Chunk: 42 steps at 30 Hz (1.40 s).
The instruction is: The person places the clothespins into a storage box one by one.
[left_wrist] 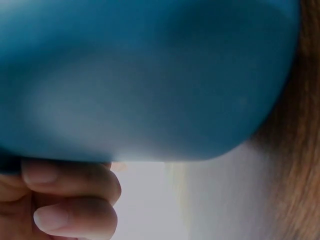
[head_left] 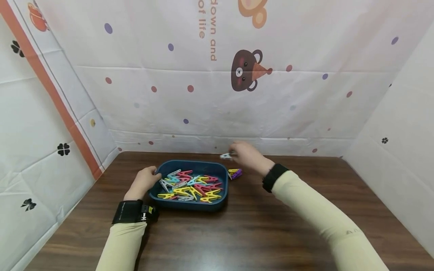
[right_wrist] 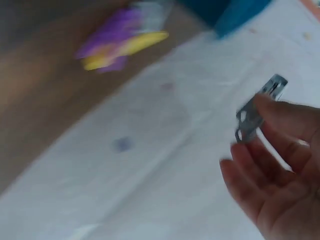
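Note:
My left hand (head_left: 141, 183) grips the left rim of a dark blue plastic basin (head_left: 193, 205); in the left wrist view its curled fingers (left_wrist: 75, 217) meet the basin's edge. Inside the basin lies a heap of plastic clothespins (head_left: 194, 185) in yellow, red, light blue and grey. Beyond the basin's far right corner, my right hand (head_left: 250, 157) pinches a light grey clothespin (right_wrist: 274, 87) between thumb and fingers, held above the table. Just outside the basin's right wall, a purple clothespin (head_left: 236, 174) and a yellow clothespin (head_left: 232, 171) lie close together, with a greyish one (right_wrist: 152, 15) beside them.
A dark brown wood-grain table (head_left: 271, 233) carries the basin. White patterned cloth (head_left: 203, 101) hangs directly behind the table's far edge, with more cloth along the left and right sides.

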Tool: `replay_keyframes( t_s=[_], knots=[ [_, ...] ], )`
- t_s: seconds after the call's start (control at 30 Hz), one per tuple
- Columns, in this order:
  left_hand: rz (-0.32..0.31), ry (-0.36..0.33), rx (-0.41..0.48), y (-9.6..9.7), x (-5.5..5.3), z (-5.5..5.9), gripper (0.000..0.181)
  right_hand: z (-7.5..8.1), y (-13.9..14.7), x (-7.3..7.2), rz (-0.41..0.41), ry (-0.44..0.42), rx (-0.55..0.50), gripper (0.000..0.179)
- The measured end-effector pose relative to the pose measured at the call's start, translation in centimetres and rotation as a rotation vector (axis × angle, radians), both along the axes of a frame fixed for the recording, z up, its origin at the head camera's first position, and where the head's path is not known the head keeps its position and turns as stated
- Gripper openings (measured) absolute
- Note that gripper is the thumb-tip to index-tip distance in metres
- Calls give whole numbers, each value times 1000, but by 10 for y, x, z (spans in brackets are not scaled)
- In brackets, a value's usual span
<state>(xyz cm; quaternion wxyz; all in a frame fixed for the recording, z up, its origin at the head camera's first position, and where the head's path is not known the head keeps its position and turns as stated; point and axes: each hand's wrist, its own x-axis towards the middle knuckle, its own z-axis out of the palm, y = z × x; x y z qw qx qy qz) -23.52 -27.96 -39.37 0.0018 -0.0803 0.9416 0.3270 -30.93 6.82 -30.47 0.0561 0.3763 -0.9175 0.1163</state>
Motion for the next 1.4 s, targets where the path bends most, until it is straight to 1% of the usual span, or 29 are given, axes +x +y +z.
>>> replay_keyframes(
  t_s=[0.1,0.17,0.23,0.3,0.4,0.43,0.53,0.63,0.7,0.8,0.9,1.03,1.1,1.17,1.23,1.3,1.4],
  knots=[
    [1,-1,-6,0,0,-1,25,14,-41,6,104,-61,87,18],
    [-2,0,-5,0,-1,-1,25,17,-70,10,172,-92,163,21],
    [-1,3,-7,1,-1,-1,25,14,-98,13,219,-115,239,21],
    [-1,7,-11,0,-2,-1,25,5,-122,17,246,-128,306,19],
    [4,-9,-16,0,-2,-1,25,-14,-150,23,266,-150,385,17],
    [3,-14,-14,-1,-2,-1,25,-20,-157,25,266,-156,406,17],
    [-3,-23,-12,-2,-2,-1,26,-35,-173,31,257,-176,443,11],
    [-6,-14,-12,-2,-2,-1,27,-41,-180,33,242,-176,447,6],
    [-3,-4,-18,-3,-3,-1,26,-39,-181,33,238,-178,442,7],
    [-1,-12,-15,-3,-4,0,25,-30,-176,32,248,-180,427,21],
    [4,-29,-12,-2,-4,0,24,-12,-160,28,276,-166,380,31],
    [7,-19,-10,-1,-2,-1,25,11,-120,26,308,-137,251,27],
    [5,-10,-12,-1,-1,-3,26,17,-94,27,309,-123,193,25],
    [1,-5,-14,-1,0,-4,26,17,-67,29,300,-112,158,25],
    [-6,1,-18,-1,1,-4,26,13,-40,31,274,-88,138,24],
    [-11,9,-23,-1,1,-4,27,6,-16,32,219,-88,112,24],
    [-11,18,-24,0,2,-3,27,-8,13,30,131,-90,63,23]
  ],
)
